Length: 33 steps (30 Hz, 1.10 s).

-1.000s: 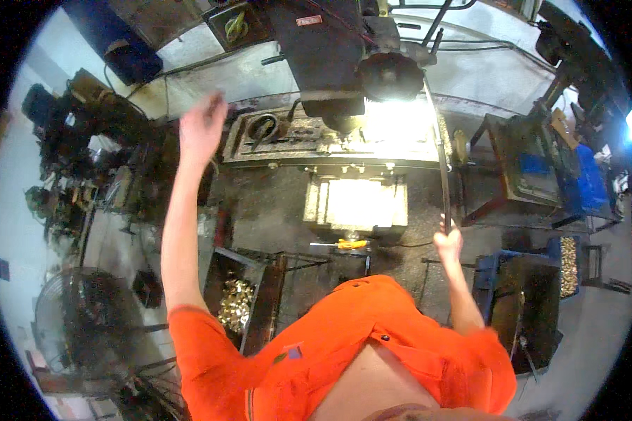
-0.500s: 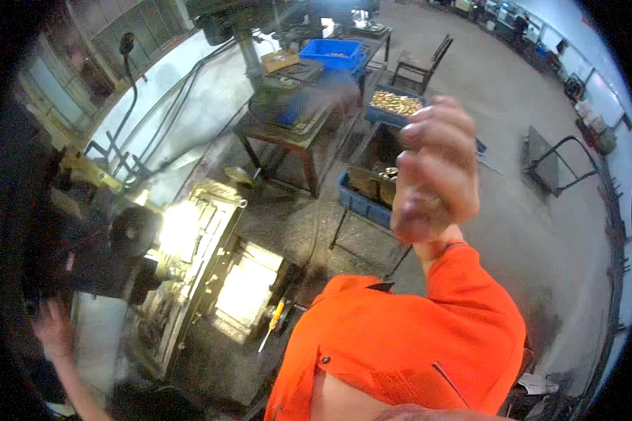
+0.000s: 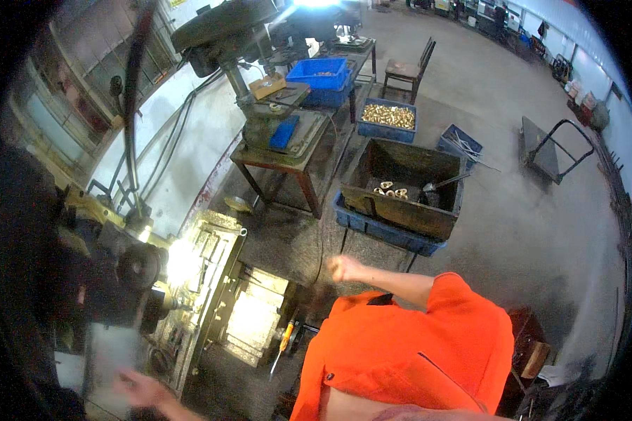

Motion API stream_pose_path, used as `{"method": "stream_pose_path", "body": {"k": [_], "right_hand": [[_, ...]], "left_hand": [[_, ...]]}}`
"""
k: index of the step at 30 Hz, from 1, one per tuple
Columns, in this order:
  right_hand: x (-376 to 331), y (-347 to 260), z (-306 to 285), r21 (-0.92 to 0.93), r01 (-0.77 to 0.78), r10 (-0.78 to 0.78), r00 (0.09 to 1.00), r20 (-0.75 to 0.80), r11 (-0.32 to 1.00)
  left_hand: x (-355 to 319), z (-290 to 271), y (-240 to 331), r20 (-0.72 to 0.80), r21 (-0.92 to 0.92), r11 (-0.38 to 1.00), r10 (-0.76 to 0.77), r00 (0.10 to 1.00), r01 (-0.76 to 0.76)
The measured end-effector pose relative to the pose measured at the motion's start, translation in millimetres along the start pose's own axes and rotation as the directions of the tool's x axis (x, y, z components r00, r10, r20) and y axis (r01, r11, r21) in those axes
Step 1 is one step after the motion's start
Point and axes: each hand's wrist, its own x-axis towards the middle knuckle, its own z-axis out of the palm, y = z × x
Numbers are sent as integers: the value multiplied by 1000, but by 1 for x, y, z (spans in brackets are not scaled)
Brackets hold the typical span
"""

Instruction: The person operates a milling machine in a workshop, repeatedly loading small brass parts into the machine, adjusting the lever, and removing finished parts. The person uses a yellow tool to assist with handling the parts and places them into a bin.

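Observation:
My right hand (image 3: 345, 268) is curled closed in front of my orange sleeve, over the floor beside the machine. Whether its fingers hold anything is hidden. My left hand (image 3: 139, 387), smeared by motion, is at the lower left beside the near end of the machine's slotted metal table (image 3: 214, 242); its fingers cannot be made out. A dark round machine head (image 3: 139, 266) stands over that table under bright light. Between the machine and me is a brightly lit metal block (image 3: 249, 319). An orange-handled screwdriver (image 3: 286, 337) lies beside it.
Ahead stands a large dark bin (image 3: 400, 207) with a few brass-coloured parts inside, over a blue crate (image 3: 386, 228). Beyond are a crate of shiny parts (image 3: 387, 119), a drill press on a table (image 3: 281, 151), a chair (image 3: 407, 70) and a flat trolley (image 3: 544, 154).
My right hand has dropped from in front of the bin down and left toward my body. My left hand has moved right and nearer. The view has shifted slightly, uncovering the bin.

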Motion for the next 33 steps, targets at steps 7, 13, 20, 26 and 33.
{"method": "stream_pose_path", "body": {"k": [7,13,20,26,33], "right_hand": [[-12,35,40,365,-383,238,893,382,849],[-3,28,49,263,-270,184,933,310,926],[11,-14,50,19,25,-31,922,386,999],[26,-142,31,20,793,-765,581,279,609],[25,-169,37,32,560,-349,470,811,828]], "left_hand": [[-282,13,23,984,85,974,-116,138,211],[-349,-16,56,961,206,976,-187,-203,76],[-335,-24,53,982,186,979,-185,-29,81],[-222,-45,90,929,-294,952,263,260,89],[-197,-52,115,878,-412,879,311,364,240]]}}
